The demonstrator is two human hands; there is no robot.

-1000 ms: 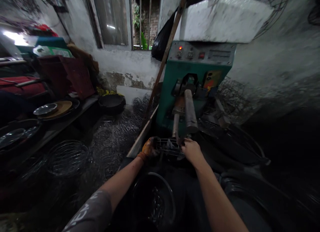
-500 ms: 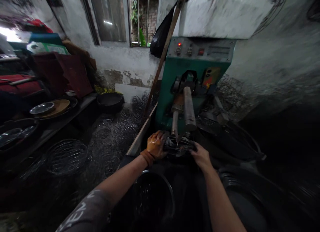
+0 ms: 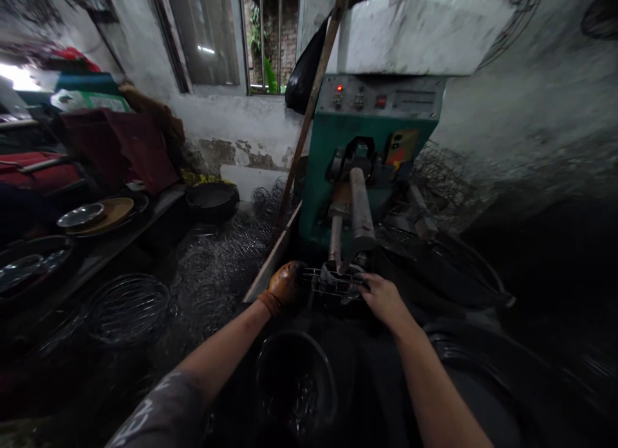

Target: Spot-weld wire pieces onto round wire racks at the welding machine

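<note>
A small wire frame (image 3: 333,282) of thin metal rods lies level under the tips of the green spot welder's two metal arms (image 3: 361,210). My left hand (image 3: 282,286), in an orange-brown glove, is closed at the left end of the frame, its fingertips dark and hard to make out. Bare and pinching, my right hand (image 3: 383,297) grips the frame's right end. Greyish material shows around the frame's middle, too blurred to name. Below my hands stands a dark round bowl (image 3: 261,371) with shiny small metal pieces inside.
The welder's green body (image 3: 321,158) rises ahead, a red light lit on its panel. A wooden pole (image 3: 309,113) leans beside it. Tangled wire rings (image 3: 212,268) cover the floor to the left. Round pans (image 3: 212,197) and a bench (image 3: 159,210) stand farther left.
My left hand has moved left and slightly down, exposing more of the frame's wires. My right hand has shifted slightly left, still gripping. The view has moved a little.
</note>
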